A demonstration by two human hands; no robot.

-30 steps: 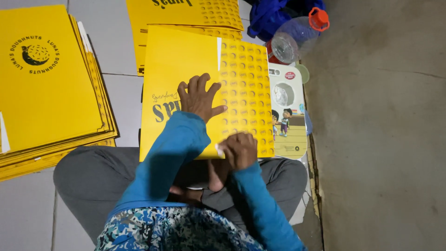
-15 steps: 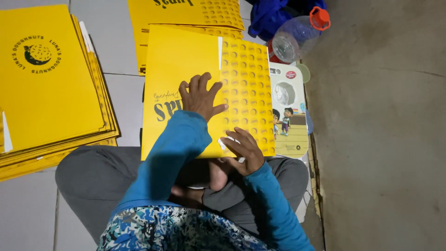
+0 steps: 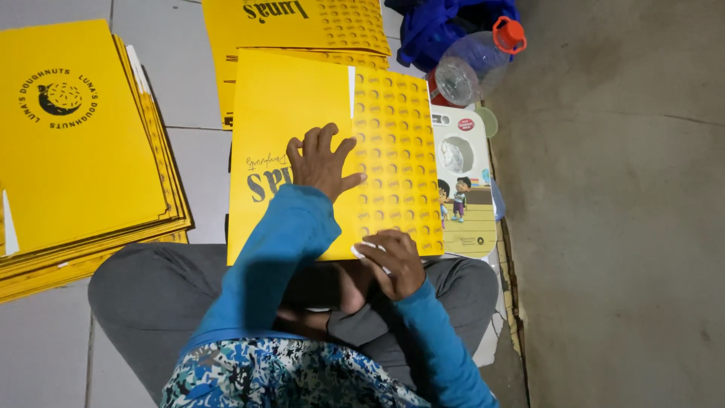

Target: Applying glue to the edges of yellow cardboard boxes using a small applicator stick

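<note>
Fingers of the left hand are spread wide and pressed flat on the yellow card sheet, which is laid across the person's lap and out over the tiled floor. Nothing is gripped by that hand; the sheet is only held down. The right hand is set at the sheet's near edge, its fingers curled and pinched on a small white strip at that edge. A band of dark oval marks is printed along the sheet's right part. Just beyond it, a second pile of yellow sheets is seen, and a taller stack of yellow sheets is placed well to the left. Beside the sheet on the right, a picture card with cartoon figures is laid, with a clear plastic bottle with a red cap and blue cloth behind it.
</note>
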